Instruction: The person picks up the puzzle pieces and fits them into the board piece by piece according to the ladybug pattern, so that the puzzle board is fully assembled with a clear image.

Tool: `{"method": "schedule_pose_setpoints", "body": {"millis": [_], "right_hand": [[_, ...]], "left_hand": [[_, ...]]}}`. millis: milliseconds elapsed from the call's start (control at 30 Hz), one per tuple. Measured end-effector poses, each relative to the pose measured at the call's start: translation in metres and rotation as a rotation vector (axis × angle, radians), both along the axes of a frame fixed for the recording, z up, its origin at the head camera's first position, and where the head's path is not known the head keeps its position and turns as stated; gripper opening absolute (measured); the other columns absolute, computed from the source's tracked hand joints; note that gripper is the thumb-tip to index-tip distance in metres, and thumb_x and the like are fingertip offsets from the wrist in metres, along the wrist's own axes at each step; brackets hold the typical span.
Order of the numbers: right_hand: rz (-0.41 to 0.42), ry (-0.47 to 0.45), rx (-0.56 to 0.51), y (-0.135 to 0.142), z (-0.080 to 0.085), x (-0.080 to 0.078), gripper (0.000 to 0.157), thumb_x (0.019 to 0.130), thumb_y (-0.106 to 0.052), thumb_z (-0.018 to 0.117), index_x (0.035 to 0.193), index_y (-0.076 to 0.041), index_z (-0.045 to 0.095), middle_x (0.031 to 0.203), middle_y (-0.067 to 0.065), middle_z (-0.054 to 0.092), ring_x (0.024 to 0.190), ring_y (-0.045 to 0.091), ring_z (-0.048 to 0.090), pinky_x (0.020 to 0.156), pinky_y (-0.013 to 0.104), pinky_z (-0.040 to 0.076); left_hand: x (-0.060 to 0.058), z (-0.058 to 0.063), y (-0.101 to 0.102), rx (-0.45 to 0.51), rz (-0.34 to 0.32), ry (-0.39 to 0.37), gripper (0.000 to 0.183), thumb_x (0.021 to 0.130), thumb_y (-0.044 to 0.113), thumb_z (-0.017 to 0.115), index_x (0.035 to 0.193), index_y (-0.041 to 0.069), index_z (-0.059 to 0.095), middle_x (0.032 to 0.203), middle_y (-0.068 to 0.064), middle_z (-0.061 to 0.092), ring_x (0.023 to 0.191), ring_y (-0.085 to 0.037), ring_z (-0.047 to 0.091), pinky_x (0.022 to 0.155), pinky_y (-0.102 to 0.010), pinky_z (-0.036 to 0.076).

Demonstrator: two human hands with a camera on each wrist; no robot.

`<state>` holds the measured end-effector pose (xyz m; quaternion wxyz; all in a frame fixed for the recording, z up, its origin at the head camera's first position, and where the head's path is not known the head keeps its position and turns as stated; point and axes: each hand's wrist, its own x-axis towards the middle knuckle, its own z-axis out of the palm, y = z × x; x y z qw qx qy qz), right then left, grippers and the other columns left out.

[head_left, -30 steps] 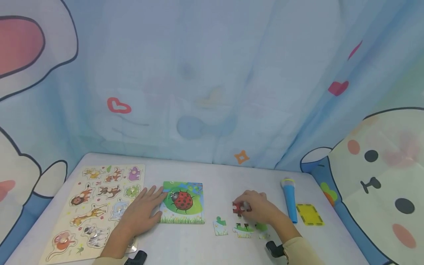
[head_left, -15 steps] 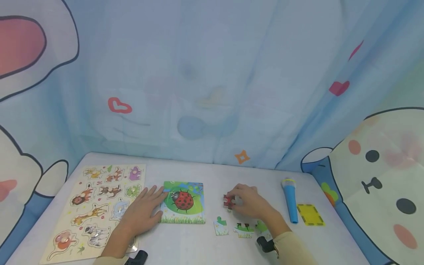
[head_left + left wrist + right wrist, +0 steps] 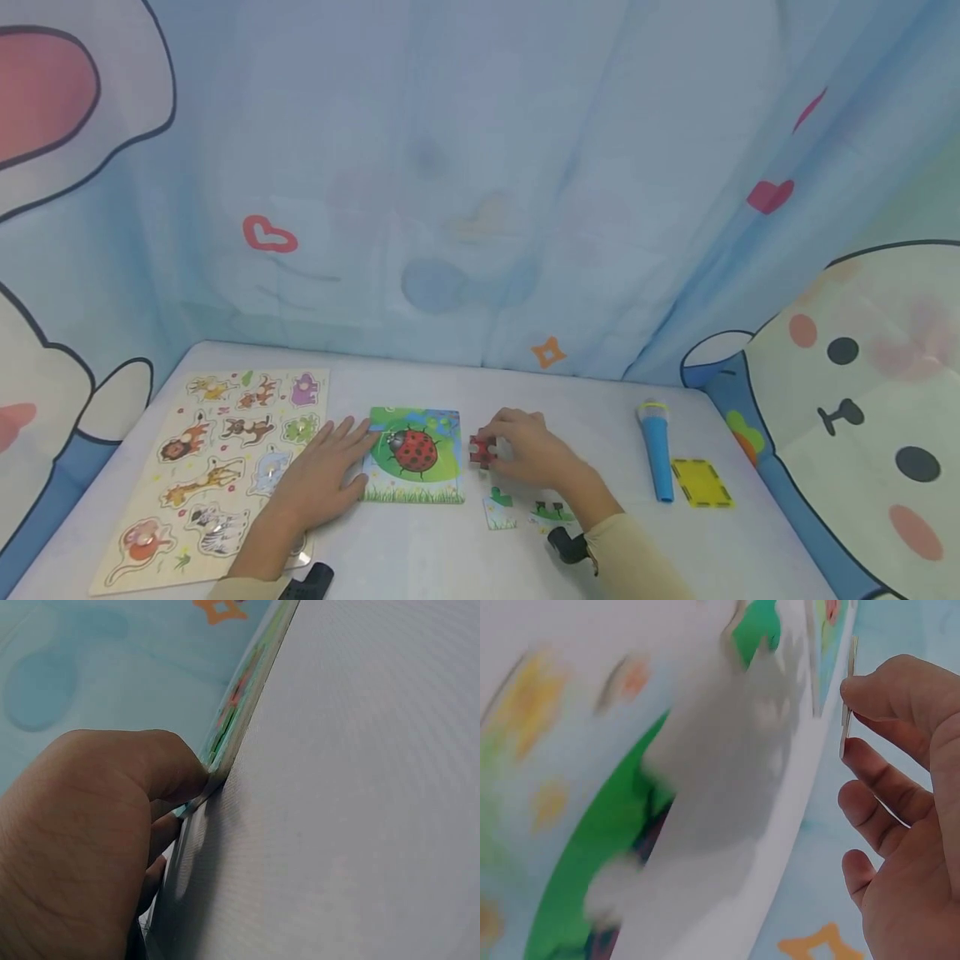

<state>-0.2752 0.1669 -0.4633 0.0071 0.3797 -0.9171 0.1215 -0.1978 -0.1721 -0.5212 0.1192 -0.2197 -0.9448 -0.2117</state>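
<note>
Red puzzle piece (image 3: 479,452) sits between the right hand's (image 3: 534,450) thumb and fingers.

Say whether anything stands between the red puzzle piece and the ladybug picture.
Nothing visible does: the right hand holds the red puzzle piece beside the ladybug picture. The left hand is at the picture's opposite edge, and a green-topped piece lies nearer the person.
</note>
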Motion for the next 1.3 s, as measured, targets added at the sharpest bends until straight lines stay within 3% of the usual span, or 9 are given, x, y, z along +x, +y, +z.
{"method": "schedule_pose_setpoints", "body": {"millis": [533, 967, 1300], "right_hand": [[0.11, -0.061, -0.058, -0.054, 0.006, -0.005, 0.024, 0.087, -0.027, 0.074, 0.11, -0.022, 0.074, 0.098, -0.008, 0.061, 0.092, 0.013, 0.057, 0.076, 0.038, 0.033], [0.088, -0.105, -0.014, -0.08, 0.005, -0.006, 0.032, 0.082, -0.02, 0.074, 0.114, -0.023, 0.073, 0.099, -0.012, 0.059, 0.09, 0.006, 0.055, 0.084, 0.041, 0.037], [0.042, -0.134, 0.06, -0.1, 0.004, 0.0, 0.036, 0.077, -0.017, 0.075, 0.113, -0.023, 0.074, 0.093, -0.015, 0.057, 0.08, 0.002, 0.05, 0.075, 0.03, 0.033]], "left_hand": [[0.0, 0.002, -0.001, -0.013, 0.004, 0.007, 0.058, 0.089, 0.026, 0.062, 0.142, 0.007, 0.051, 0.15, -0.011, 0.041, 0.141, -0.034, 0.031, 0.118, -0.05, 0.019], [-0.002, 0.0, -0.002, -0.021, 0.006, 0.002, 0.058, 0.089, 0.027, 0.062, 0.142, 0.007, 0.051, 0.151, -0.01, 0.041, 0.141, -0.033, 0.031, 0.119, -0.049, 0.017], [-0.002, -0.002, -0.002, -0.024, 0.001, -0.004, 0.059, 0.089, 0.027, 0.061, 0.144, 0.008, 0.049, 0.152, -0.01, 0.04, 0.142, -0.033, 0.03, 0.119, -0.049, 0.016]]}}
